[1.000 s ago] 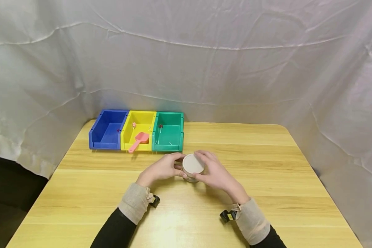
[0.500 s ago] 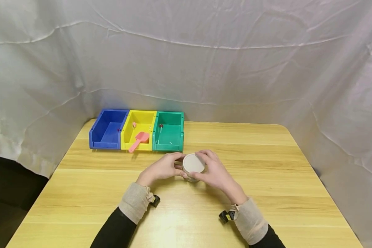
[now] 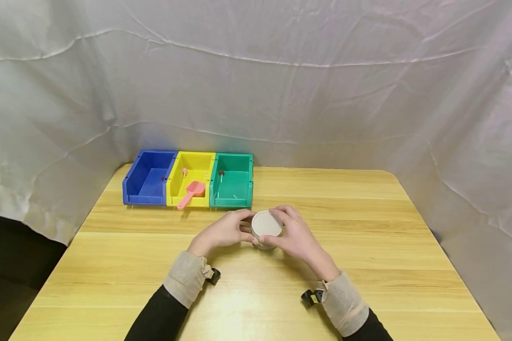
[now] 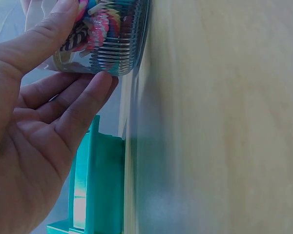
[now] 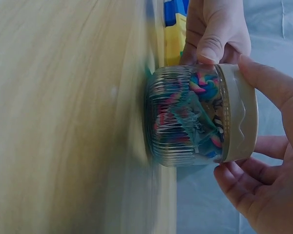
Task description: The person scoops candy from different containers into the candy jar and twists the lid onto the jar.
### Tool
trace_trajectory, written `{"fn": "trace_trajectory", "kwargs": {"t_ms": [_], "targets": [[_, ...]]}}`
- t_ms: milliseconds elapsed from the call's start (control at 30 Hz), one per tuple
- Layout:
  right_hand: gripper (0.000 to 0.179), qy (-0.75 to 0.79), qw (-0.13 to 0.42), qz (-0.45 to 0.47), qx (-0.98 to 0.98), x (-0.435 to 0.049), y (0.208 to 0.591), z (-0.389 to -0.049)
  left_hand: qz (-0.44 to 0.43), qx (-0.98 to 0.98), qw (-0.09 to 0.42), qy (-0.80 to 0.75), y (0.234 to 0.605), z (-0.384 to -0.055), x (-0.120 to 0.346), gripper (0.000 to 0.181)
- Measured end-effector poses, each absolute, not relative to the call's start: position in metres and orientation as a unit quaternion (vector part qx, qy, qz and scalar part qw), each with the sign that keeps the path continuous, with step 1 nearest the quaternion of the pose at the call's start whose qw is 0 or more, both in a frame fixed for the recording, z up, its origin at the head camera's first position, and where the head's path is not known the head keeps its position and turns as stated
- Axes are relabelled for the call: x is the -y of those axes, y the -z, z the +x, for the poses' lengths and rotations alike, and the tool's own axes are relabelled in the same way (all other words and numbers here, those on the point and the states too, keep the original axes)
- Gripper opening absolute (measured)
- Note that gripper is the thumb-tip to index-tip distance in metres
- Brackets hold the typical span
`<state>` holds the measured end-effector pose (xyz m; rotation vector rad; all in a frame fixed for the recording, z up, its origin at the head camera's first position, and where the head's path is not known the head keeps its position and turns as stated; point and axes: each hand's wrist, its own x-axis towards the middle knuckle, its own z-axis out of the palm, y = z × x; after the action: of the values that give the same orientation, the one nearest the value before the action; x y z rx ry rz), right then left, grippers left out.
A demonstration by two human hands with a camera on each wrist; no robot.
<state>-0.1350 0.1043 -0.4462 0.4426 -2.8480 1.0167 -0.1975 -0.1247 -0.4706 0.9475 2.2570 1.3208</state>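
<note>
A clear ribbed jar (image 5: pixel 173 117) full of colourful swirled candies stands upright on the wooden table, capped by a cream lid (image 3: pixel 266 223). From the left side my left hand (image 3: pixel 225 230) grips the jar's body, thumb in front and fingers behind. My right hand (image 3: pixel 297 236) holds the lid's rim from the right, thumb and fingers on opposite sides of it. In the right wrist view the lid (image 5: pixel 240 113) sits on the jar with no gap that I can see.
Behind and left of the jar stand a blue bin (image 3: pixel 144 201), a yellow bin (image 3: pixel 175 166) and a green bin (image 3: pixel 232 202) side by side. A pink scoop (image 3: pixel 192 192) lies across the yellow bin's front. Small lollipops lie in the bins. Grey cloth (image 3: pixel 324 104) hangs behind the table.
My right hand shifts very slightly around the lid, its thumb moving a little leftward along the front rim. The left hand and the jar stay in place.
</note>
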Motion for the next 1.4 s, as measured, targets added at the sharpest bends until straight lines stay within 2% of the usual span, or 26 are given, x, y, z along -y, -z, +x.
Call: {"fn": "trace_trajectory", "kwargs": {"t_ms": [367, 1000, 1400], "targets": [[0.083, -0.318, 0.023, 0.173, 0.932, -0.109, 0.4443, -0.1346, 0.334, -0.801, 0.174, -0.465, 0.4691, -0.1968, 0.1232, 0.068], [0.082, -0.3, 0.073, 0.157, 0.938, -0.1057, 0.4476, -0.1296, 0.339, -0.835, 0.12, -0.416, 0.4693, -0.193, 0.1182, 0.065], [0.083, -0.309, 0.07, 0.151, 0.936, -0.1056, 0.4507, -0.1328, 0.336, -0.846, 0.112, -0.398, 0.4694, -0.1938, 0.1196, 0.068]]}}
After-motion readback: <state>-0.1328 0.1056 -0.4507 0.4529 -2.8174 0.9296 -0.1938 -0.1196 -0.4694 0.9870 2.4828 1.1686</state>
